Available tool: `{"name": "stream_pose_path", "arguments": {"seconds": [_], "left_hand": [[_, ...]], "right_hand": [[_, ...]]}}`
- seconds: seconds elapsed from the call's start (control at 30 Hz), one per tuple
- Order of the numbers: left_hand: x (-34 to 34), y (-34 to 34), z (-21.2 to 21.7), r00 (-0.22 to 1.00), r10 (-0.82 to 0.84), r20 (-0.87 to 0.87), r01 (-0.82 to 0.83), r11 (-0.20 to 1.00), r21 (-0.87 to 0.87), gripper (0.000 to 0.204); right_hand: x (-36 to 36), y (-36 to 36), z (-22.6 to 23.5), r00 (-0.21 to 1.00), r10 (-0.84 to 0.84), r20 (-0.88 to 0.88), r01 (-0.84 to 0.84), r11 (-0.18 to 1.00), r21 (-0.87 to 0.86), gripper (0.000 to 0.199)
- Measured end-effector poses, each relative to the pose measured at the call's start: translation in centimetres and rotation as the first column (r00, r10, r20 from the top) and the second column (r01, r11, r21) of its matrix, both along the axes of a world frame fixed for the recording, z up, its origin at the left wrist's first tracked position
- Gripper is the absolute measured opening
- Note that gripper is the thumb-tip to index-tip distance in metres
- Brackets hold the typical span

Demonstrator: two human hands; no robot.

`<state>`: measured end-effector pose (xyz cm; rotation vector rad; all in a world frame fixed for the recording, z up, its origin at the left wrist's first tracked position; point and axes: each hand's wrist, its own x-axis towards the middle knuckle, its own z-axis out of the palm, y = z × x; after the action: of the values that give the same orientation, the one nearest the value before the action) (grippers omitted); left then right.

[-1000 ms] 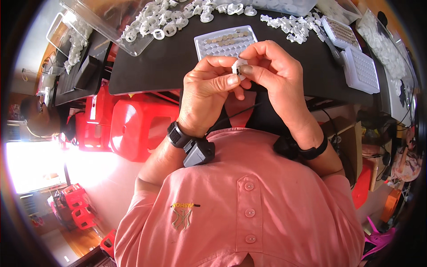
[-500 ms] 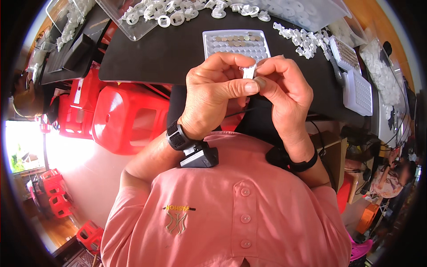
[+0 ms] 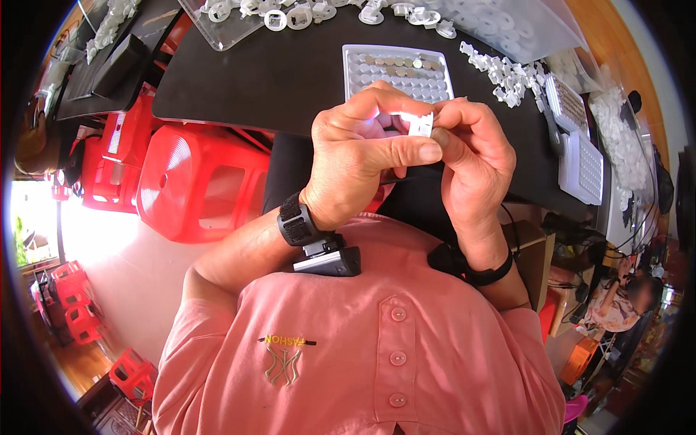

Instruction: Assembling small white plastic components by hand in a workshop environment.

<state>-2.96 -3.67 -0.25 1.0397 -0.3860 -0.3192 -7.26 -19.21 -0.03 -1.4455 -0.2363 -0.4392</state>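
Observation:
A small white plastic part (image 3: 420,126) sits between my two hands, above the table's near edge. The thumb and forefinger of my left hand (image 3: 344,156) pinch one side of it. My right hand (image 3: 475,159) holds its other side with thumb and fingertips. Bright white light glows at the part and on the left fingers. Just beyond the hands lies a white pocketed tray (image 3: 437,90), with several silvery round button cells (image 3: 399,67) in its far rows. My fingers hide the part's underside and the tray's near edge.
White ring-shaped parts (image 3: 299,16) lie along the dark table's (image 3: 239,80) far side, beside a clear bin (image 3: 500,22). Small white pieces (image 3: 507,76) are heaped at right. Further right are dark-handled scissors or pliers (image 3: 554,129) and a white tray (image 3: 581,167). Red stools (image 3: 163,181) stand left.
Both hands, still around the white part, have shifted slightly right and down in view. The white light at the part now shows clearly. The table and tray have also shifted in the picture.

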Motion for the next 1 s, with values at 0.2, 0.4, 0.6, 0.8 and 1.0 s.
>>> {"name": "stream_pose_path", "arguments": {"seconds": [0.2,0.4,0.6,0.8,1.0], "left_hand": [[-0.4,0.0,0.2,0.999,0.002,-0.054,-0.001,1.0,0.018,0.031],[0.1,0.1,-0.4,0.989,-0.063,-0.134,0.04,0.985,-0.165,0.033],[0.7,0.2,-0.7,0.992,-0.012,-0.124,-0.016,0.975,-0.222,0.031],[1.5,1.3,-1.1,0.98,-0.181,-0.08,0.148,0.94,-0.308,0.027],[1.5,1.6,-1.6,0.978,-0.193,-0.079,0.172,0.961,-0.219,0.035]], "right_hand": [[-0.1,0.0,0.3,1.0,-0.006,-0.018,0.006,0.999,-0.034,0.007],[-0.2,0.9,0.6,0.998,-0.008,0.065,0.018,0.989,-0.146,0.007],[-0.9,0.6,1.0,0.981,-0.07,0.183,0.129,0.934,-0.332,0.021],[-1.8,-7.9,2.2,0.805,-0.464,0.369,0.562,0.401,-0.723,0.015],[-2.9,-7.9,1.0,0.853,-0.355,0.382,0.458,0.16,-0.875,0.013]]}}
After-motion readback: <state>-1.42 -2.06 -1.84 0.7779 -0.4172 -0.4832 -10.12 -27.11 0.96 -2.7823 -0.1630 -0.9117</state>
